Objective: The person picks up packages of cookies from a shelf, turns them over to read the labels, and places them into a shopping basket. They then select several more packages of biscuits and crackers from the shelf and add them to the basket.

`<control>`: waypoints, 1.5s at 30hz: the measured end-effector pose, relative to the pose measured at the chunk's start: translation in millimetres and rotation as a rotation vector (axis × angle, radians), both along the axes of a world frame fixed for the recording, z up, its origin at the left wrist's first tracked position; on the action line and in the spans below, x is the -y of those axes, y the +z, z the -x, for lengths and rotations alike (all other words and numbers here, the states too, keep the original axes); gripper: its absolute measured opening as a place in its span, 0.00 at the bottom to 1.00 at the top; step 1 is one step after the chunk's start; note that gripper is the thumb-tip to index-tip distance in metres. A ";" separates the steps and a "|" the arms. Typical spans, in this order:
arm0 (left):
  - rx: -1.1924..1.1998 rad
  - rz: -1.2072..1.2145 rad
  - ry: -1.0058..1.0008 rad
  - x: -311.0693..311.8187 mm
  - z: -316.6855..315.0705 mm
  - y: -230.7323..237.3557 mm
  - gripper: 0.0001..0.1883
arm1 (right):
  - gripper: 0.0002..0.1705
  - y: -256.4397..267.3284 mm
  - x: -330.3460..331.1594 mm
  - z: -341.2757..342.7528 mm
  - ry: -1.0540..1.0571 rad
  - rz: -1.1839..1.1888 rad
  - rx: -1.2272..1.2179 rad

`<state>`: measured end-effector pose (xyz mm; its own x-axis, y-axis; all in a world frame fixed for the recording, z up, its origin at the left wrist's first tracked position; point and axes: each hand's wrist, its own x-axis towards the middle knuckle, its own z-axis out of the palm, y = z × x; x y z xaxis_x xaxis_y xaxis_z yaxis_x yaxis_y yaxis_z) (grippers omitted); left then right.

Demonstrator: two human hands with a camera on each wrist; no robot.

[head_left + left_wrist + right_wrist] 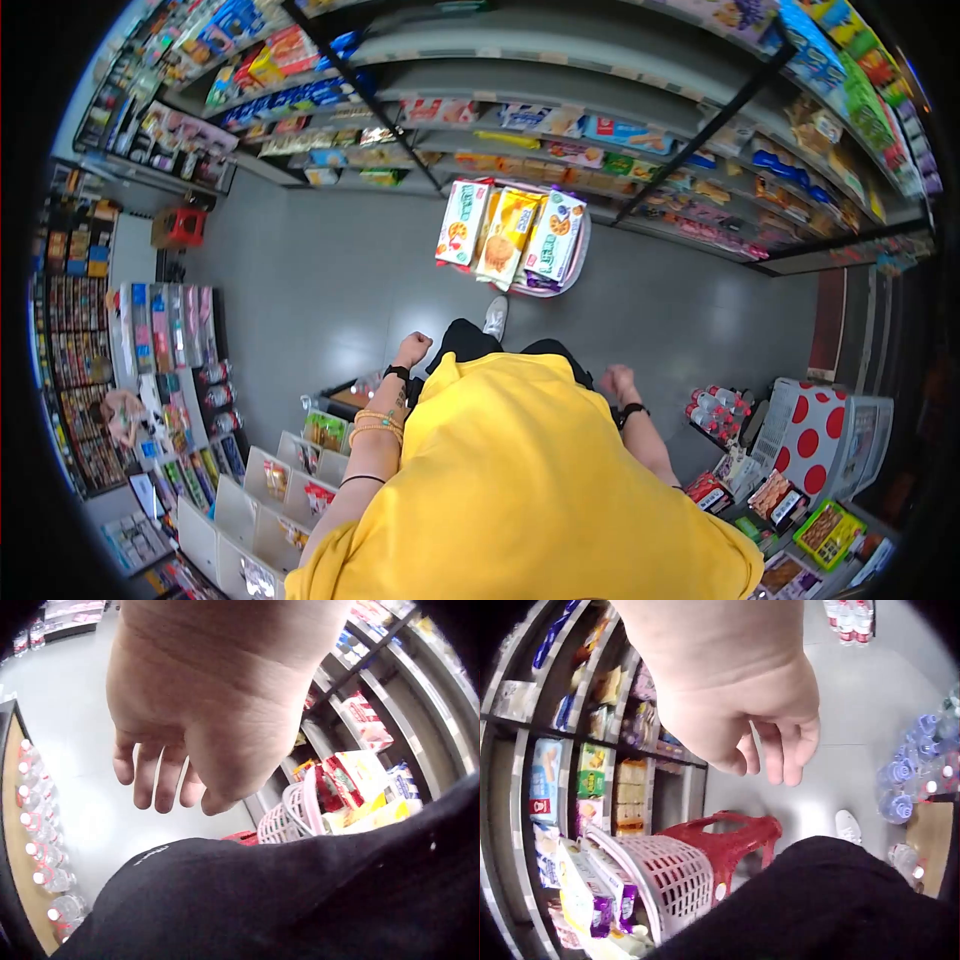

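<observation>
Leg point(832, 900) cuts off the low side of the basket point(676, 876) in both wrist views; packs point(510, 235) hide its inside. Stool point(739, 844) half-hidden; contact unclear. Pack print blurred. Basket: pale pink, slotted, heaped; ahead of the person, by the shelves point(560, 82). Left hand point(202, 727), right hand point(742, 705): fingers loosely bent, holding nothing.

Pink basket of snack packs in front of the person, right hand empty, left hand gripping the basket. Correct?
No: the left hand is empty and apart from the pink basket, per head and left wrist views. The rest holds: snack packs in front, right hand empty.
</observation>
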<state>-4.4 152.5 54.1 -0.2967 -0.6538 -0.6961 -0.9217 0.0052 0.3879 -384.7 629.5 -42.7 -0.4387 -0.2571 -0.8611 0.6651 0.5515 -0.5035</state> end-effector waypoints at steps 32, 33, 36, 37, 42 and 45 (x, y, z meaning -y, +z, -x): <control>-0.026 -0.061 0.075 12.1 -37.4 -52.7 0.18 | 0.07 41.6 94.4 18.1 0.011 -0.072 -0.009; -0.040 -0.072 0.077 14.6 -34.0 -51.5 0.18 | 0.07 44.1 96.4 17.9 0.002 -0.055 -0.023; -0.058 -0.086 0.062 28.1 -24.6 -48.0 0.18 | 0.07 50.2 105.1 15.5 -0.008 -0.049 -0.051; -0.052 -0.079 0.044 33.1 -19.8 -47.7 0.18 | 0.06 52.1 108.5 17.3 -0.008 -0.053 -0.061; -0.046 -0.084 0.035 44.9 -7.8 -40.5 0.17 | 0.06 51.1 109.9 11.1 -0.032 -0.072 -0.073; -0.065 -0.112 0.045 50.8 -7.1 -47.7 0.16 | 0.07 51.8 106.2 4.2 -0.046 -0.091 -0.074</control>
